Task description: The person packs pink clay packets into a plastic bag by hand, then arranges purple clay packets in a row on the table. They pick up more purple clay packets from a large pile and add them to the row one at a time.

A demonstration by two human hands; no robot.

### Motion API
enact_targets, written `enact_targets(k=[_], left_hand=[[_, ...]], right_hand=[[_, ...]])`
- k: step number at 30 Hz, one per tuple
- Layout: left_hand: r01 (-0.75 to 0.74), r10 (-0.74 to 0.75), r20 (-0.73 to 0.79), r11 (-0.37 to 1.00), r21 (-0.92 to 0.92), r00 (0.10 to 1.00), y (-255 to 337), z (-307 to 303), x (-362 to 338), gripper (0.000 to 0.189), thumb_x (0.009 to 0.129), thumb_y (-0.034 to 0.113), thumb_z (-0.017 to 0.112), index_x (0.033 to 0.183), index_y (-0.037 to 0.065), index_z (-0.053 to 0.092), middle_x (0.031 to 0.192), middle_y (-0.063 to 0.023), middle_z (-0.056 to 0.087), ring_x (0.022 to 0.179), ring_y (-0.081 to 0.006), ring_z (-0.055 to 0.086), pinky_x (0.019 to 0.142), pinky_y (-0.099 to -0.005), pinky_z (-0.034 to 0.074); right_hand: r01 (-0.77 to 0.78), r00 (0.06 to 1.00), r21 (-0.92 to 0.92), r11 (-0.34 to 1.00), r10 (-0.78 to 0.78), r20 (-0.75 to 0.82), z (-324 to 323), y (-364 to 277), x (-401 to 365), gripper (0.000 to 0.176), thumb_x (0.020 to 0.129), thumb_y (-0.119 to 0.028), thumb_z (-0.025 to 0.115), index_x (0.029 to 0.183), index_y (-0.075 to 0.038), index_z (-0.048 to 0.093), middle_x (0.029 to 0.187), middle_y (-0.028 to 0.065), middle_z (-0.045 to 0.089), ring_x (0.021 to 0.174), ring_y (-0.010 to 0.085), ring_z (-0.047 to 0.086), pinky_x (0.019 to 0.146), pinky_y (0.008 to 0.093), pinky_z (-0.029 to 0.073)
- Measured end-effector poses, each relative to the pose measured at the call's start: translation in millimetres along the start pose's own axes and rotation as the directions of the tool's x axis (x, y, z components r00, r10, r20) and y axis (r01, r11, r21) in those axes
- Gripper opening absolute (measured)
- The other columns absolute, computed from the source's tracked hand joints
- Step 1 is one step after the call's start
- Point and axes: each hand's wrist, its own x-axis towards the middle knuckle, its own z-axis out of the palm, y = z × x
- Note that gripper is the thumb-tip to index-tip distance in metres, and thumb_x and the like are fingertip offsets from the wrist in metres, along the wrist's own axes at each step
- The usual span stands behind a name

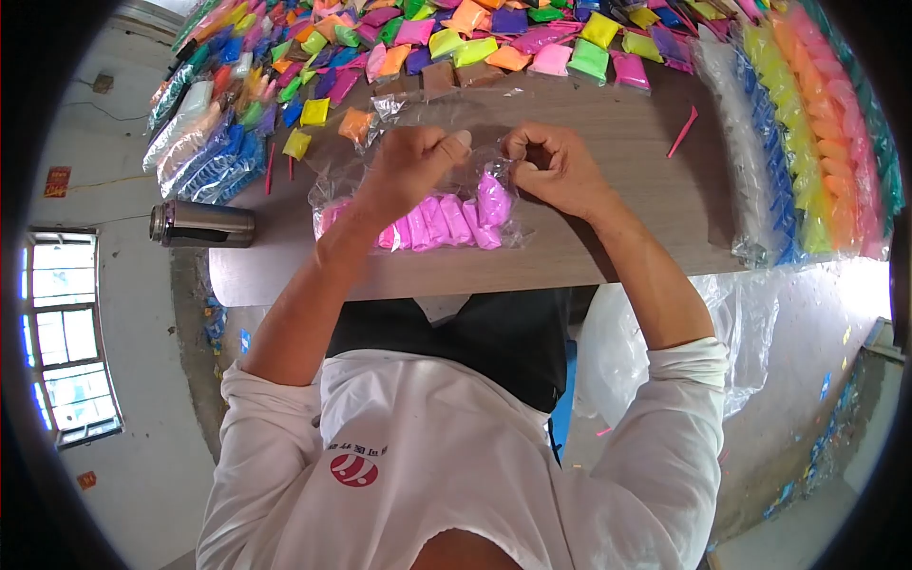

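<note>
Both hands work at the top of a clear plastic bag (418, 214) that lies on the worktop (627, 223), near the front edge & roughly centre. The left hand (408, 169) is clenched on the bag's upper film, thumb up. The right hand (556, 171) is curled tight, fingertips pinching the film just beside it. Inside the bag is a row of pink packets (446, 220), packed side by side, w/ one sitting higher at the right end, below the right hand.

Far side of the worktop: loose small packets (456, 43) in mixed colours (yellow, green, orange, purple, pink, brown), spread w/o order. Right side: long clear bags (807, 142) filled w/ packets sorted by colour, in blue, yellow, orange & pink strips. Left side: more filled bags (204, 152), contents mostly blue & white. A steel flask (201, 225) lies sideways at the worktop's left edge. A thin pink stick (682, 131) lies apart, right of the hands. Below the front edge, at right, is a big clear sack (741, 313); can't tell what's in it.
</note>
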Motion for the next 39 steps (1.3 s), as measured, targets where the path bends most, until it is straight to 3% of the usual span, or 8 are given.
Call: enact_targets(k=[5,7,10,19,22,28,31,39], left_hand=[[-0.089,0.096,0.08,0.992,-0.09,0.992,0.0,6.0,0.9,0.041,0.101,0.031,0.056,0.084,-0.004,0.066,0.074,-0.004,0.064,0.069,-0.0075,0.054,0.063,-0.0283,0.045],[-0.085,0.101,0.128,0.988,-0.127,0.987,1.6,9.9,2.3,0.043,0.102,0.031,0.056,0.075,-0.002,0.06,0.068,-0.0007,0.056,0.067,-0.0075,0.05,0.062,-0.0278,0.044],[0.026,-0.021,0.212,0.999,-0.022,0.977,11.5,-1.0,6.9,0.038,0.101,0.03,0.057,0.079,-0.002,0.061,0.07,0.0008,0.053,0.068,-0.0067,0.047,0.061,-0.0267,0.042],[-0.125,0.141,0.346,0.99,-0.067,0.928,-1.3,-2.9,13.6,0.03,0.1,0.028,0.059,0.092,-0.001,0.06,0.078,0.0046,0.05,0.071,-0.005,0.044,0.061,-0.025,0.039],[-0.02,0.079,0.389,0.988,-0.152,0.918,-0.2,-3.1,16.3,0.029,0.1,0.027,0.058,0.098,-0.002,0.059,0.079,0.0048,0.05,0.071,-0.005,0.045,0.062,-0.0242,0.039],[-0.065,0.099,0.297,0.99,-0.122,0.95,7.1,6.2,14.2,0.028,0.101,0.026,0.057,0.097,-0.002,0.058,0.078,0.0049,0.047,0.071,-0.0058,0.044,0.062,-0.0241,0.038],[-0.214,0.219,0.231,0.976,-0.045,0.948,2.4,13.5,13.0,0.028,0.101,0.025,0.058,0.095,-0.002,0.058,0.078,0.0023,0.05,0.073,-0.0068,0.045,0.064,-0.0249,0.039],[-0.176,0.187,0.222,0.982,-0.068,0.957,3.0,16.8,6.0,0.03,0.101,0.026,0.058,0.092,-0.003,0.059,0.08,0.0009,0.051,0.075,-0.0067,0.045,0.065,-0.0271,0.041]], right_hand=[[-0.088,0.996,0.021,0.996,0.088,0.022,-0.1,-8.1,0.2,0.013,0.08,0.006,0.061,0.084,-0.005,0.054,0.088,-0.0026,0.056,0.081,0.004,0.05,0.068,0.0211,0.043],[-0.013,1.0,0.059,0.998,0.015,-0.02,3.1,-1.0,1.8,0.01,0.077,0.002,0.062,0.082,-0.004,0.056,0.076,-0.003,0.053,0.071,0.0048,0.048,0.062,0.0228,0.041],[-0.03,1.0,0.021,0.999,0.03,0.004,0.5,0.0,1.3,0.012,0.078,0.005,0.061,0.083,-0.004,0.055,0.081,-0.0033,0.053,0.077,0.0046,0.049,0.067,0.022,0.042],[-0.056,0.997,0.066,0.996,0.053,0.054,0.1,-12.2,-0.2,0.016,0.078,0.009,0.06,0.09,-0.001,0.059,0.088,-0.0023,0.055,0.083,0.0056,0.05,0.072,0.0219,0.044],[0.001,0.999,0.041,0.999,-0.002,0.042,2.6,-6.0,-0.1,0.017,0.078,0.007,0.061,0.092,-0.001,0.064,0.082,-0.0008,0.056,0.074,0.0067,0.05,0.065,0.0231,0.043],[-0.008,1.0,-0.061,0.998,0.009,0.026,-1.0,-6.7,0.7,0.017,0.078,0.007,0.062,0.092,-0.001,0.063,0.085,0.0005,0.058,0.076,0.0083,0.052,0.066,0.0243,0.044],[-0.033,0.999,-0.148,0.988,0.036,0.019,-4.0,-11.4,-0.4,0.015,0.078,0.007,0.062,0.091,-0.001,0.062,0.084,0.0003,0.058,0.077,0.0081,0.053,0.067,0.0244,0.044],[-0.015,1.0,-0.143,0.99,0.017,0.015,-4.5,-12.0,-1.0,0.011,0.077,0.006,0.062,0.087,0.0,0.061,0.079,0.0002,0.057,0.076,0.0072,0.051,0.066,0.0244,0.043]])
